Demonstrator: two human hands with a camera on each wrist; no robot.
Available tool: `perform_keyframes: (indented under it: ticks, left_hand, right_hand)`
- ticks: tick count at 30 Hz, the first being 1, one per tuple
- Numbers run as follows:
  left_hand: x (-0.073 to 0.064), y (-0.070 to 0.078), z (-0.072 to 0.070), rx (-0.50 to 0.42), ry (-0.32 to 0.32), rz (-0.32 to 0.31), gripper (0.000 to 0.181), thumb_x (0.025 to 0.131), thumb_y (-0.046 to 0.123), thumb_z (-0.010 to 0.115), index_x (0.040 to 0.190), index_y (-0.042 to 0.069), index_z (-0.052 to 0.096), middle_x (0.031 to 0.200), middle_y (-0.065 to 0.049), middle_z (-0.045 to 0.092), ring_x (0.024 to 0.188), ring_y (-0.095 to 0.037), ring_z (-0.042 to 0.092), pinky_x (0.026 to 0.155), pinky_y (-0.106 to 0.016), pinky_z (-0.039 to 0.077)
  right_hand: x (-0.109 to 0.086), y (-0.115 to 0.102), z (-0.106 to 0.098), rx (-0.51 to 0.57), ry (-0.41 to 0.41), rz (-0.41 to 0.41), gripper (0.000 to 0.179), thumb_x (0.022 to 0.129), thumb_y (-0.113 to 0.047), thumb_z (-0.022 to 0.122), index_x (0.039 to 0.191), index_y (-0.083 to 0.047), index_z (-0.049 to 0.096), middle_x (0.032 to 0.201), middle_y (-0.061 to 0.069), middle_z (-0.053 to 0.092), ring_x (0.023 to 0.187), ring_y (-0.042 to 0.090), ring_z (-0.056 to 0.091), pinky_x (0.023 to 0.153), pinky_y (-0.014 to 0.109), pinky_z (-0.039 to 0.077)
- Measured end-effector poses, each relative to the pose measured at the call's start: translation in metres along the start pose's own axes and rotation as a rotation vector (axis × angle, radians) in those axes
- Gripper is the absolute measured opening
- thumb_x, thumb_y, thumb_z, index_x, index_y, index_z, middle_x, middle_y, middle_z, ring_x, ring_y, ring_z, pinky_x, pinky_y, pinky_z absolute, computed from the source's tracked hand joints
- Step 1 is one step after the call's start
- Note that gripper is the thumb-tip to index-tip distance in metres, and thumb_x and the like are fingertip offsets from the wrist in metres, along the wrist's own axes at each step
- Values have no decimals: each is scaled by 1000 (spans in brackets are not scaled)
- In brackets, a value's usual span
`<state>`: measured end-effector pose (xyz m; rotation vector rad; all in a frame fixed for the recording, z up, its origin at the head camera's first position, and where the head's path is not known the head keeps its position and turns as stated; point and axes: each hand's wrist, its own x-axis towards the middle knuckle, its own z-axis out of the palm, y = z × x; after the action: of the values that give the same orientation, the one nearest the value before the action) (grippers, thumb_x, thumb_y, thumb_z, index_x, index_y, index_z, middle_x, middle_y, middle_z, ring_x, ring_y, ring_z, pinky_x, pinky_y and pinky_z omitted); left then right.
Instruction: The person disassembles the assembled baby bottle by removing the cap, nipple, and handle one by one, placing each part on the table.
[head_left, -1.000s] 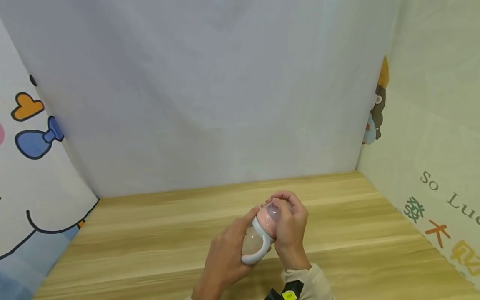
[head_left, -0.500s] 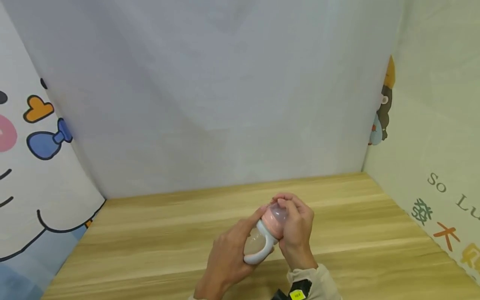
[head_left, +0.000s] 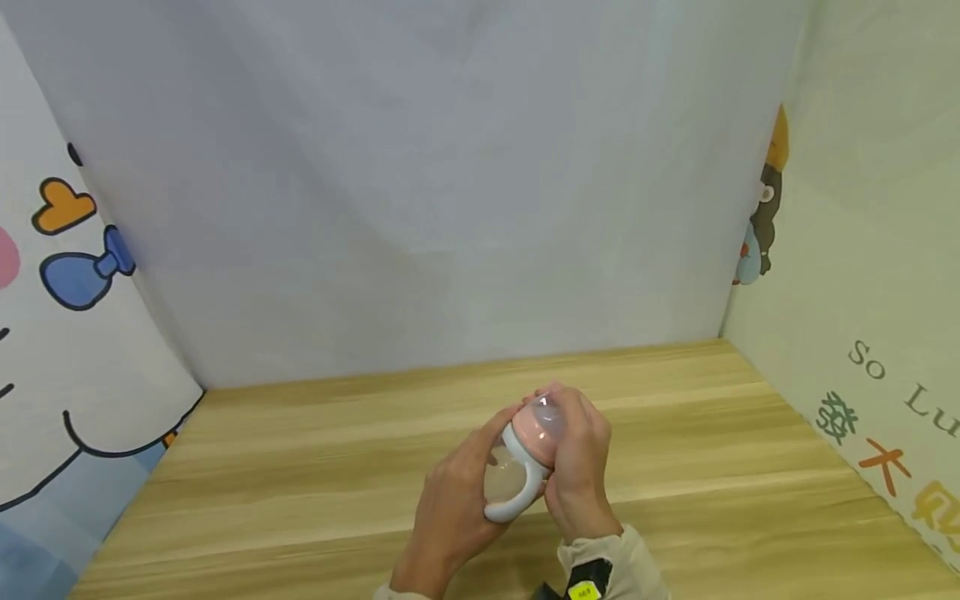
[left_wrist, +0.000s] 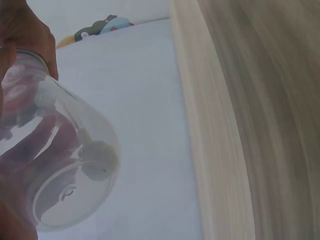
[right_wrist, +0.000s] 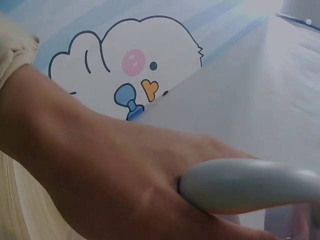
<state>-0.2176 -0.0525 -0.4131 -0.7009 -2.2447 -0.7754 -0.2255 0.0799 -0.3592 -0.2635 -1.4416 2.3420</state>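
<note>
A baby bottle [head_left: 504,482] with a clear body, a pink collar and a pale see-through cap [head_left: 549,408] is held tilted between both hands above the table. My left hand [head_left: 456,500] grips the body, beside the curved white-grey handle [head_left: 525,500]. My right hand [head_left: 583,458] wraps the far side of the collar and cap; its fingertips are partly hidden behind them. In the left wrist view the clear bottle body [left_wrist: 75,135] shows its round base, with fingers around its side. The handle [right_wrist: 245,185] stands out large in front of a hand in the right wrist view.
A wood-grain table [head_left: 315,467] spreads beneath the hands. Behind it hangs a plain pale cloth [head_left: 420,208]. Printed cartoon cloth [head_left: 75,350] closes the left side, and a lettered cloth [head_left: 862,250] the right. A black strap [head_left: 588,579] circles the right wrist.
My right hand's fingers have shifted from bent over the cap's tip to lying along the side of the cap and collar. The left hand keeps its grip. The head view has shifted slightly.
</note>
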Motion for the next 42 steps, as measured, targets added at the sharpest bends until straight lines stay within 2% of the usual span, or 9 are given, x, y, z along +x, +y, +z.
perform_keyframes:
  ticks: [3,12,17,21,24,29,34,42]
  left_hand:
    - [0,1,1,12,-4,8,88,69,36,86,148,27,48,112,3,73,81,-7,66,68,-27,54]
    - [-2,3,1,76,-30,17,87,67,34,86,146,25,50,111,4,73,80,-6,67,68,-28,54]
    - [-3,4,2,98,-26,35,89,64,30,85,145,24,50,111,3,73,80,-7,66,67,-28,54]
    - [-3,4,4,50,-19,24,83,72,38,85,146,25,50,111,4,72,82,-7,67,66,-27,52]
    - [-3,3,4,0,-14,10,79,78,48,82,146,25,50,111,6,72,82,-5,66,64,-24,51]
    - [-1,0,2,-27,-41,-24,77,81,54,79,146,23,50,111,6,71,82,-4,64,65,-25,51]
    - [-1,-2,-1,-25,-76,-57,77,80,53,81,144,23,51,109,7,70,82,-5,64,65,-24,50]
    - [1,-4,-5,-24,-107,-129,75,80,51,81,144,24,51,99,6,71,82,-5,65,65,-23,49]
  right_hand:
    - [2,0,0,12,16,10,21,92,-14,56,78,-9,71,75,0,72,77,17,70,76,34,56]
    - [5,0,-4,88,31,44,27,92,-11,53,72,-10,70,71,2,71,73,18,71,75,36,58]
    - [6,-1,-7,103,15,42,28,92,-9,50,71,-10,69,72,2,70,73,18,71,74,35,58]
    - [9,-5,-11,206,-9,118,32,97,-13,44,75,-10,66,75,2,68,73,20,69,75,36,58]
    - [12,-6,-13,241,1,141,36,100,-17,40,75,-11,66,73,2,68,70,22,70,74,38,59]
    - [13,-5,-10,154,-7,91,39,99,-17,41,72,-12,68,71,2,70,68,23,72,75,39,60]
    - [15,-3,-8,170,-25,78,38,99,-16,41,72,-11,67,72,2,69,67,23,72,75,40,60]
    - [18,-4,-7,132,-41,-11,38,100,-19,45,71,-12,68,73,1,68,71,21,72,83,42,58]
